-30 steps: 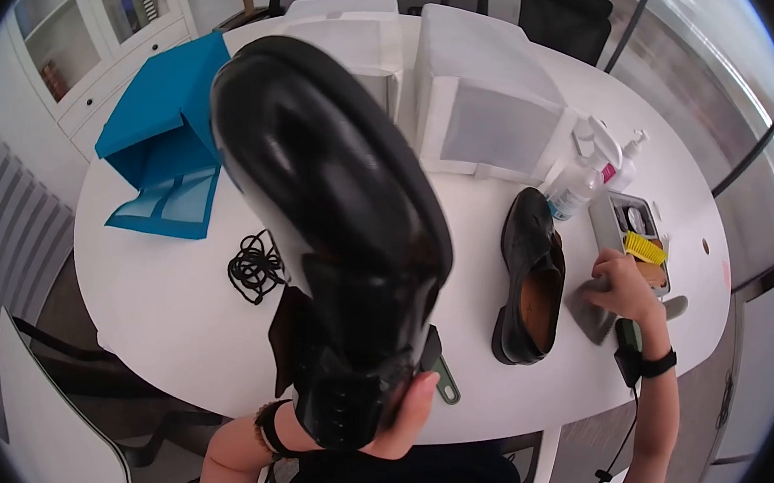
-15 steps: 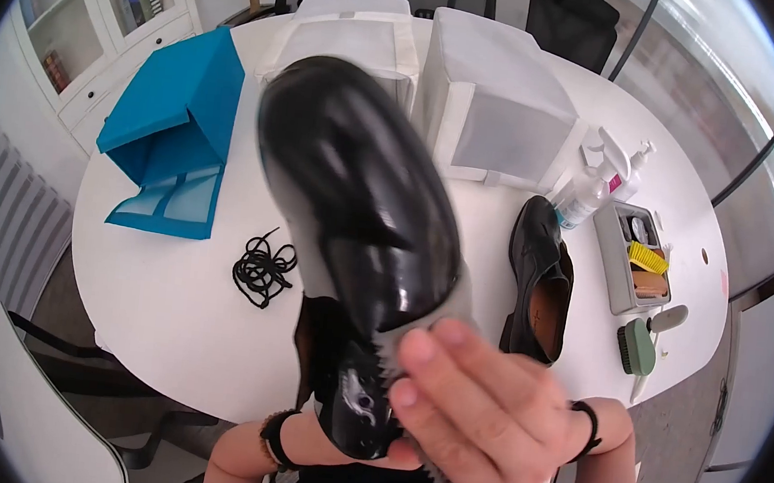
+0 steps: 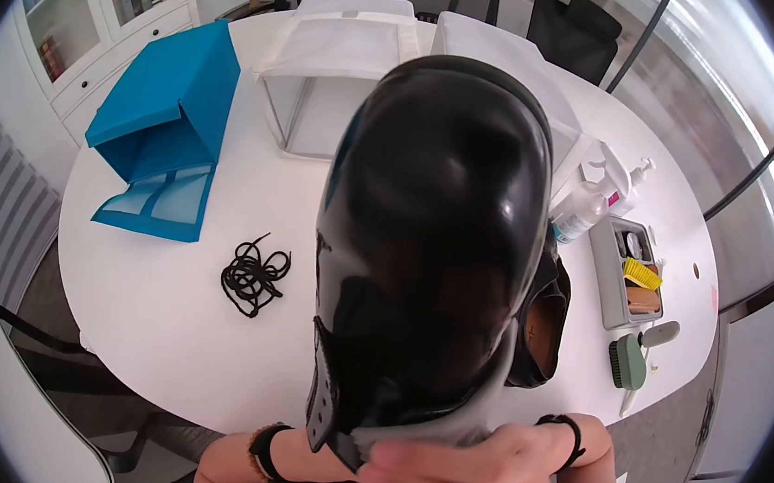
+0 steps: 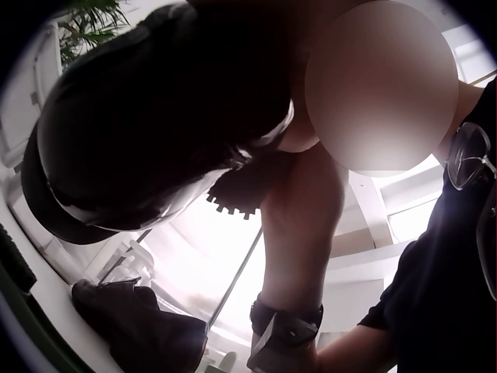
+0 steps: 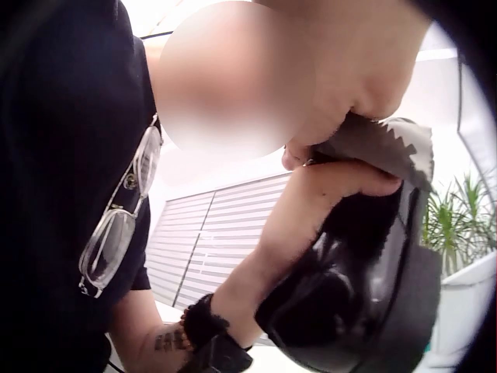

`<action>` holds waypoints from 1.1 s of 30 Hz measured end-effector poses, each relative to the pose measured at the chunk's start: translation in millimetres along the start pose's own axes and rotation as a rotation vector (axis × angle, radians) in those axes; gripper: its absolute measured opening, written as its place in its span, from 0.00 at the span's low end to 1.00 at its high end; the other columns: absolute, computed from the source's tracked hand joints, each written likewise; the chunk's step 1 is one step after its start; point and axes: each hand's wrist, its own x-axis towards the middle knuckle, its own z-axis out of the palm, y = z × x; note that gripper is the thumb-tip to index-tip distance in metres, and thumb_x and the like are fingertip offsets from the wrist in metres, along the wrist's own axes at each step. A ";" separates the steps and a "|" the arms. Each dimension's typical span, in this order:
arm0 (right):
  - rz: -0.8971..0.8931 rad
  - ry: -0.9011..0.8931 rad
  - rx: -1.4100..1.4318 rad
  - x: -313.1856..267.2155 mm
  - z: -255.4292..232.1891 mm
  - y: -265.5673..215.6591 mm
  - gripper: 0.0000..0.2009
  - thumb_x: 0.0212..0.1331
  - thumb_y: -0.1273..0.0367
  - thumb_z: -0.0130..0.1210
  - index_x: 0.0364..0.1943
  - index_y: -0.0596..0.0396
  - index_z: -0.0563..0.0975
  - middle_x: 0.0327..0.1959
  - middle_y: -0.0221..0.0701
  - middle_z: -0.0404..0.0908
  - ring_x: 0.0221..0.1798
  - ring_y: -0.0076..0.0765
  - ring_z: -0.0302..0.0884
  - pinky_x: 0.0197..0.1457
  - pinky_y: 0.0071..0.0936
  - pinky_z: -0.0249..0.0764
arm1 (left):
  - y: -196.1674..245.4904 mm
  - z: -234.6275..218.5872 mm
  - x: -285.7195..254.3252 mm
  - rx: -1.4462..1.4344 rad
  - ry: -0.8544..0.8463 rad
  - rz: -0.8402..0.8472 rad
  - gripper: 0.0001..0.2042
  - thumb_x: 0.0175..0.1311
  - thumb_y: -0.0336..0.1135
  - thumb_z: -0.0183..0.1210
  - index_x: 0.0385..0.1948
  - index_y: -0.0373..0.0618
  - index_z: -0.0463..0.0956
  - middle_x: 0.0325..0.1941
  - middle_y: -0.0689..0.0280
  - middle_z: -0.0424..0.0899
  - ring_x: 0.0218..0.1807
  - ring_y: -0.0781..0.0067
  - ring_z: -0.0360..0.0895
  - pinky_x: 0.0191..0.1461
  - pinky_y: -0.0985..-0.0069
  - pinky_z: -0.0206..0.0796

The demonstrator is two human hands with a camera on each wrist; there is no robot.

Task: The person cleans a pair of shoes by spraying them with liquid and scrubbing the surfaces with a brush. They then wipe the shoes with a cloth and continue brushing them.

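A glossy black leather shoe (image 3: pixel 439 181) is held up close to the head camera, toe pointing away. My left hand (image 5: pixel 342 183) grips it near the heel end, mostly hidden behind the shoe in the head view. A grey cloth (image 3: pixel 443 429) with zigzag edges is pinched in my right hand (image 3: pixel 467 473) and lies against the side and heel end of the shoe. The matching black shoe (image 3: pixel 546 331), tan inside, stands on the table behind, partly covered by the raised one. A tangle of black laces (image 3: pixel 255 275) lies to the left.
On the right stand a grey organizer box (image 3: pixel 616 282) with a yellow brush (image 3: pixel 642 274), a spray bottle (image 3: pixel 586 205) and a pump bottle (image 3: pixel 632 186). A green brush (image 3: pixel 629 363) lies nearer. A blue fabric box (image 3: pixel 171 109) and white fabric boxes (image 3: pixel 349 52) stand farther back.
My right hand has picked the grey cloth up from the table on the right and brought it to the shoe. The held shoe has shifted right and turned more upright in view.
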 end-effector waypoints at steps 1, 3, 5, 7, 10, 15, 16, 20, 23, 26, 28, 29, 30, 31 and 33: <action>0.079 0.112 -0.044 0.7 6.4 3.3 0.06 0.58 0.77 0.63 0.35 0.67 0.86 0.40 0.38 0.85 0.38 0.39 0.86 0.39 0.24 0.83 | 0.9 -1.1 3.7 0.008 -0.018 -0.001 0.11 0.69 0.41 0.58 0.43 0.44 0.82 0.42 0.66 0.83 0.52 0.72 0.80 0.54 0.72 0.75; 0.164 0.083 -0.206 0.4 4.9 0.7 0.11 0.50 0.71 0.68 0.38 0.58 0.87 0.41 0.33 0.83 0.38 0.37 0.81 0.38 0.25 0.79 | 2.5 -2.4 16.8 0.028 -0.048 -0.001 0.12 0.69 0.41 0.59 0.44 0.44 0.82 0.43 0.66 0.83 0.52 0.72 0.80 0.54 0.72 0.75; 0.249 0.052 -0.366 5.6 -4.3 1.9 0.17 0.42 0.65 0.72 0.40 0.49 0.87 0.41 0.28 0.81 0.39 0.35 0.76 0.37 0.27 0.75 | 5.3 -0.8 36.5 0.045 -0.074 0.000 0.12 0.69 0.41 0.59 0.44 0.44 0.82 0.43 0.66 0.83 0.52 0.72 0.80 0.54 0.72 0.75; 0.323 -0.172 -0.503 19.2 -23.6 5.6 0.23 0.39 0.65 0.72 0.46 0.50 0.87 0.37 0.24 0.74 0.38 0.33 0.72 0.36 0.30 0.71 | 15.6 5.5 55.9 0.059 -0.103 -0.004 0.12 0.69 0.42 0.59 0.45 0.45 0.82 0.43 0.66 0.83 0.52 0.72 0.80 0.54 0.72 0.75; 0.487 -0.272 -0.271 10.4 -25.2 -1.3 0.28 0.35 0.67 0.72 0.51 0.53 0.86 0.34 0.24 0.67 0.36 0.33 0.71 0.35 0.28 0.71 | 14.1 5.2 61.8 0.075 -0.160 -0.011 0.13 0.69 0.42 0.59 0.45 0.45 0.81 0.43 0.66 0.82 0.52 0.71 0.80 0.54 0.72 0.75; 0.482 -0.210 -0.217 5.2 -16.6 -10.3 0.24 0.30 0.75 0.68 0.42 0.58 0.88 0.27 0.26 0.68 0.21 0.23 0.69 0.22 0.22 0.65 | 12.9 -6.6 70.8 0.096 -0.258 -0.024 0.13 0.69 0.43 0.59 0.47 0.46 0.81 0.44 0.65 0.82 0.53 0.71 0.79 0.54 0.71 0.74; 0.484 -0.212 -0.215 5.2 -18.6 -12.0 0.24 0.30 0.75 0.68 0.42 0.58 0.88 0.27 0.26 0.68 0.21 0.23 0.69 0.22 0.22 0.65 | 14.2 -6.9 71.1 0.101 -0.274 -0.028 0.13 0.69 0.44 0.59 0.47 0.46 0.81 0.44 0.65 0.82 0.53 0.71 0.79 0.54 0.71 0.74; 0.459 -0.223 -0.128 2.0 -20.5 -23.1 0.21 0.34 0.76 0.70 0.41 0.62 0.87 0.27 0.26 0.70 0.21 0.23 0.71 0.21 0.18 0.65 | 27.4 -24.0 74.4 -0.221 -0.312 -0.291 0.19 0.70 0.46 0.58 0.54 0.45 0.76 0.50 0.62 0.79 0.56 0.68 0.77 0.57 0.70 0.72; 0.402 -0.161 0.049 -5.9 -20.3 -20.5 0.17 0.40 0.77 0.70 0.40 0.64 0.87 0.28 0.27 0.72 0.21 0.23 0.72 0.21 0.17 0.66 | 23.2 -23.2 63.0 -0.268 -0.304 -0.310 0.18 0.71 0.45 0.57 0.55 0.44 0.76 0.51 0.62 0.78 0.57 0.68 0.77 0.58 0.70 0.71; 0.362 -0.185 0.332 -10.4 -26.5 -12.8 0.12 0.50 0.78 0.69 0.40 0.66 0.87 0.29 0.28 0.73 0.20 0.23 0.73 0.22 0.17 0.67 | 20.2 -21.0 50.4 -0.318 -0.296 -0.331 0.18 0.71 0.44 0.56 0.56 0.43 0.75 0.53 0.62 0.78 0.58 0.69 0.76 0.59 0.71 0.71; 0.167 -0.092 0.382 -14.8 -24.3 -7.8 0.08 0.54 0.78 0.65 0.37 0.68 0.86 0.31 0.33 0.79 0.25 0.29 0.79 0.24 0.19 0.73 | 18.7 -18.2 43.0 -0.354 -0.291 -0.344 0.18 0.72 0.43 0.55 0.57 0.43 0.74 0.54 0.62 0.78 0.58 0.69 0.76 0.59 0.72 0.71; 0.173 -0.091 0.382 -14.0 -25.2 -6.3 0.08 0.54 0.78 0.65 0.37 0.68 0.86 0.31 0.33 0.79 0.25 0.29 0.79 0.24 0.19 0.73 | 18.7 -14.2 39.8 -0.372 -0.287 -0.351 0.18 0.72 0.43 0.55 0.57 0.43 0.74 0.54 0.62 0.77 0.58 0.69 0.76 0.60 0.72 0.71; 0.184 -0.081 0.440 -12.3 -26.7 -4.3 0.08 0.55 0.77 0.65 0.38 0.69 0.85 0.29 0.32 0.76 0.23 0.27 0.76 0.22 0.18 0.70 | 19.0 -9.7 38.4 -0.388 -0.283 -0.358 0.18 0.72 0.42 0.54 0.58 0.43 0.74 0.55 0.62 0.77 0.59 0.70 0.76 0.60 0.72 0.71; 0.195 -0.071 0.499 -10.7 -28.0 -3.0 0.08 0.55 0.77 0.64 0.38 0.69 0.85 0.28 0.31 0.74 0.21 0.26 0.73 0.20 0.18 0.67 | 19.7 -4.6 37.8 -0.404 -0.278 -0.366 0.18 0.73 0.42 0.54 0.58 0.43 0.73 0.55 0.62 0.77 0.59 0.70 0.76 0.60 0.73 0.71; 0.209 -0.057 0.558 -13.3 -31.4 -4.1 0.09 0.55 0.77 0.64 0.38 0.69 0.85 0.26 0.30 0.71 0.19 0.24 0.70 0.18 0.17 0.64 | 21.9 6.7 37.7 -0.436 -0.268 -0.381 0.18 0.73 0.41 0.53 0.59 0.42 0.73 0.56 0.62 0.77 0.59 0.70 0.76 0.61 0.73 0.71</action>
